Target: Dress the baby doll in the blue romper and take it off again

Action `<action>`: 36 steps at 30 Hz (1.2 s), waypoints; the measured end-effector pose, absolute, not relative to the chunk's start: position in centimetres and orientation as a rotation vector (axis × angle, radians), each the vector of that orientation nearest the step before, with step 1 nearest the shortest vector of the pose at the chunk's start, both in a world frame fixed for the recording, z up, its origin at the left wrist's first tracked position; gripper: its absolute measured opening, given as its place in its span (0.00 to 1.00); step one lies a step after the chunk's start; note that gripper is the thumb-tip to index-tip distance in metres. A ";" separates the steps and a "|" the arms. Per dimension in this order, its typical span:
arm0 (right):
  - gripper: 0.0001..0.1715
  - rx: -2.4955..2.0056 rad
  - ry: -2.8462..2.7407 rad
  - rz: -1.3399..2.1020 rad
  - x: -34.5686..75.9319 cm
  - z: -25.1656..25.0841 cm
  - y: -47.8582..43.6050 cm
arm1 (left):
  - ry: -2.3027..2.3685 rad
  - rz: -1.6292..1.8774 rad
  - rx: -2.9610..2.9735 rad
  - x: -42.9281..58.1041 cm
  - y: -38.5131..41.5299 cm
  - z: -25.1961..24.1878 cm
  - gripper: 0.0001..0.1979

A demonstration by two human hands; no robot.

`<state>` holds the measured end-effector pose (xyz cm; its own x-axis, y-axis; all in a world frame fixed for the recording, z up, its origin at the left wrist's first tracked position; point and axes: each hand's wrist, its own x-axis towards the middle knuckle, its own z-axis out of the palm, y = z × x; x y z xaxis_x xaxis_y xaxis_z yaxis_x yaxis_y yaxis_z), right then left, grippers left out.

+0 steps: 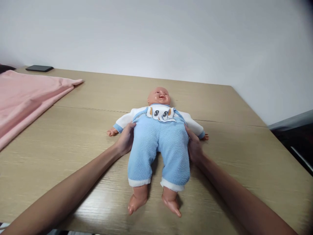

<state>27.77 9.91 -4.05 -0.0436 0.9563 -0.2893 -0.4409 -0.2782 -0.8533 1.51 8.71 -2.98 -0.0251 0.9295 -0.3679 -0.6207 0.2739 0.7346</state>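
A baby doll (158, 137) lies on its back on the wooden table, head away from me and bare feet toward me. It wears fuzzy light-blue trousers with white cuffs and a white top with an animal face on the chest. My left hand (126, 138) grips the doll's side at the waist, thumb on the blue cloth and the other fingers hidden beneath. On the opposite side my right hand (194, 143) holds the waist the same way, its fingers partly hidden behind the doll. Both doll arms spread outward.
A pink blanket (31, 101) covers the table's left part. Near the back left edge lies a dark phone (39, 68). The wooden table (232, 156) has a seam across it and meets a white wall (156, 36). Something black (295, 140) stands beyond the right edge.
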 end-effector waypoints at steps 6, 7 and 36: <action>0.21 -1.116 -0.855 1.439 28.9 -3.7 10.8 | 0.967 1.208 0.478 -0.1 9.2 -3.4 0.12; 0.22 -1.136 -0.933 1.413 29.0 -3.8 11.0 | 0.956 1.196 0.528 -0.3 9.3 -3.4 0.14; 0.10 -0.891 -2.576 0.507 14.7 8.2 19.4 | 1.099 1.494 1.337 -2.2 7.4 -3.1 0.14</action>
